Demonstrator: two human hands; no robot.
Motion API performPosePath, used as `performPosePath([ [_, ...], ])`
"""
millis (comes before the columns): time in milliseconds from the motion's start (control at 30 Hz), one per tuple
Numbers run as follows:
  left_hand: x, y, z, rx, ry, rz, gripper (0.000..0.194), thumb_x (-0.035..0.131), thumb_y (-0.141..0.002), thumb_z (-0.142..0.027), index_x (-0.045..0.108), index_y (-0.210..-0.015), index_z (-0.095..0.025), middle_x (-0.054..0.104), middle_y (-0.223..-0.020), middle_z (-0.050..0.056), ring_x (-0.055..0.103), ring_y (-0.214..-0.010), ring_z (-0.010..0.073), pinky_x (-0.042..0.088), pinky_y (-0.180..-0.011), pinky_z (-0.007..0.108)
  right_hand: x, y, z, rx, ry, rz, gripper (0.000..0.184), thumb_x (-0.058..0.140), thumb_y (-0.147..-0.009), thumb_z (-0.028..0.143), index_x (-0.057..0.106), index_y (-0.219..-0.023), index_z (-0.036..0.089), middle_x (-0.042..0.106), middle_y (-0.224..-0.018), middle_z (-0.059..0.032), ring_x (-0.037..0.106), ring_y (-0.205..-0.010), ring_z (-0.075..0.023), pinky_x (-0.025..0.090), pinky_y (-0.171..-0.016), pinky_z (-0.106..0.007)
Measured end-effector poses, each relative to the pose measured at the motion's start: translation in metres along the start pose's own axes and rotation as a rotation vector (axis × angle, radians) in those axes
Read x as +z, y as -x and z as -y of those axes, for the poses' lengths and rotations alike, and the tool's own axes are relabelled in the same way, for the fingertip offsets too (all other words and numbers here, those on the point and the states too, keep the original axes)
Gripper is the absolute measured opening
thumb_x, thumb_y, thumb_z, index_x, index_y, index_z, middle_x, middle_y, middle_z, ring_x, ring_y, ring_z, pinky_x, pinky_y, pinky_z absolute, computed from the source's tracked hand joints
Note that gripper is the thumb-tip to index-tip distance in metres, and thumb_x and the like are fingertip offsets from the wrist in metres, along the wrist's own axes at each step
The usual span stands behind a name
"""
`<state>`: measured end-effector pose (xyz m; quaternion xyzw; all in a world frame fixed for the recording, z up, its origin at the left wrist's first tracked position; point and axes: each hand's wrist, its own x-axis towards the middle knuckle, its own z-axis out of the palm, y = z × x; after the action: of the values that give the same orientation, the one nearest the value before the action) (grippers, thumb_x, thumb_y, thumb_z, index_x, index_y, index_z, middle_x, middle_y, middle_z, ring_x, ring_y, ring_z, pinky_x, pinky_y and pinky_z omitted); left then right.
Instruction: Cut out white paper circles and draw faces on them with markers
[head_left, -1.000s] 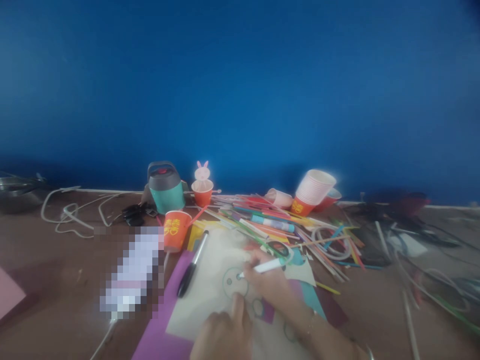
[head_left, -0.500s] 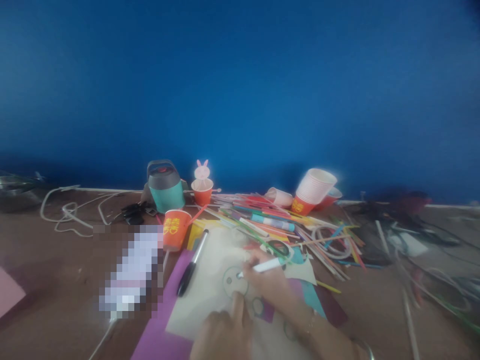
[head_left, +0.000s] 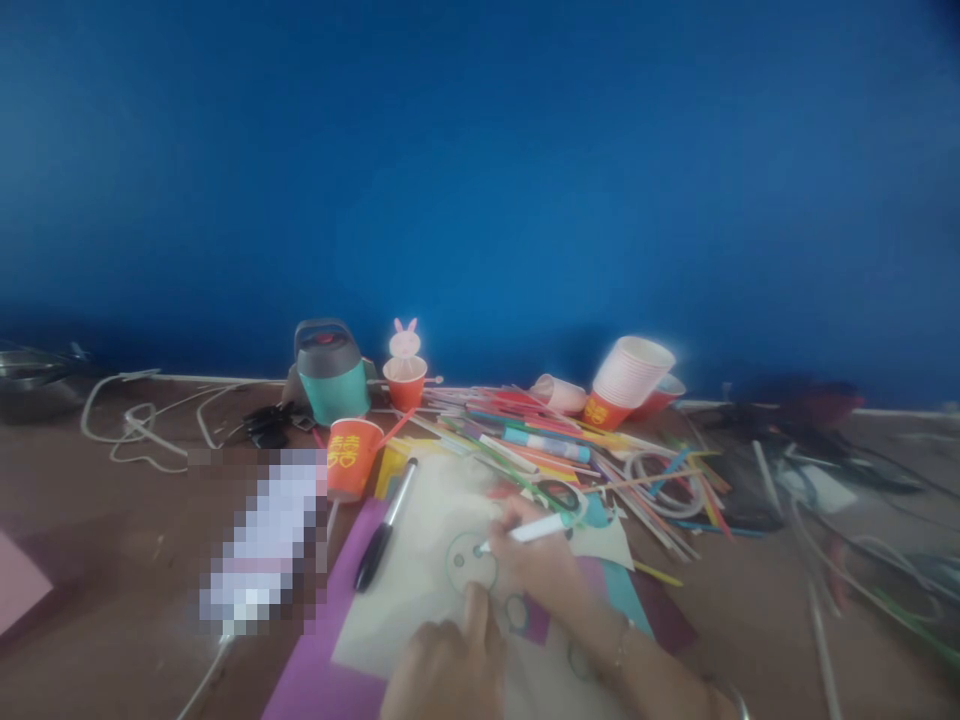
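**Pen on thin paper, with a finger bearing down beside it**

The pale sheet [head_left: 397, 610] lies beneath both hands. It looks light, soft and easily creased; its free edge would be the gentlest place to take hold. The white pen [head_left: 536, 529] is in the right hand [head_left: 540, 570], pinched near its tip; it should be light, stiff and perhaps slick, steadiest along the lower barrel. Its tip meets the round outline [head_left: 471, 575], whose lower edge the left hand [head_left: 446, 670] touches with one extended finger. That hand shows nothing in its grasp; how tightly its other fingers curl, I cannot tell.

Beyond the hands stand the lidded jar [head_left: 334, 395], left, and the cup stack [head_left: 630, 375], right. A heap of sticks [head_left: 510, 455] crowds the space just past the right hand. Left of that hand are an orange cup [head_left: 351, 460] and, nearer, a black pen [head_left: 377, 550] that could roll.
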<state>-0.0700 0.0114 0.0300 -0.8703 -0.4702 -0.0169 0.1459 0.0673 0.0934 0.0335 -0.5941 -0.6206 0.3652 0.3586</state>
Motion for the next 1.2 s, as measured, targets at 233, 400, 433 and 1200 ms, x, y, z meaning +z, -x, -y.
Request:
performPosePath([
  [233,0.0004,-0.0001,-0.0004,0.002,0.018,0.009,0.026,0.049,-0.089,-0.027,0.068,-0.104,-0.018,0.063,-0.106,0.014,0.057,-0.047,0.0095,0.042,-0.043,0.023,-0.0005,0.0006,0.0004,-0.048,0.024,0.002,0.016,0.049,-0.071,0.026,0.039,-0.06,0.022,0.039,-0.054,0.0058,0.039,-0.053,-0.0121,0.032,-0.048,-0.022],
  [400,0.0041,0.0006,-0.0007,-0.004,0.01,-0.014,0.026,0.049,-0.09,-0.03,0.069,-0.104,-0.019,0.064,-0.108,0.014,0.057,-0.045,0.0092,0.042,-0.042,0.023,0.0001,0.0008,-0.0009,-0.028,0.007,0.012,0.015,0.05,-0.073,0.026,0.041,-0.061,0.022,0.042,-0.054,0.0055,0.041,-0.053,-0.0121,0.033,-0.049,-0.023],
  [433,0.0048,0.0007,-0.0006,0.001,0.007,-0.022,0.026,0.05,-0.09,-0.031,0.069,-0.103,-0.019,0.064,-0.108,0.013,0.057,-0.044,0.0092,0.043,-0.042,0.023,0.0002,0.0009,-0.0011,-0.024,0.009,0.016,0.015,0.049,-0.073,0.026,0.04,-0.061,0.022,0.041,-0.054,0.0056,0.041,-0.053,-0.012,0.033,-0.049,-0.022],
  [1200,0.0052,0.0009,-0.0002,0.035,0.046,0.037,0.026,0.048,-0.091,-0.027,0.066,-0.106,-0.015,0.062,-0.109,0.015,0.06,-0.048,0.0095,0.043,-0.043,0.022,0.0044,0.0051,0.0076,-0.063,-0.014,0.052,0.017,0.057,-0.068,0.021,0.043,-0.057,0.021,0.045,-0.054,0.0051,0.042,-0.052,-0.0108,0.034,-0.048,-0.021],
])
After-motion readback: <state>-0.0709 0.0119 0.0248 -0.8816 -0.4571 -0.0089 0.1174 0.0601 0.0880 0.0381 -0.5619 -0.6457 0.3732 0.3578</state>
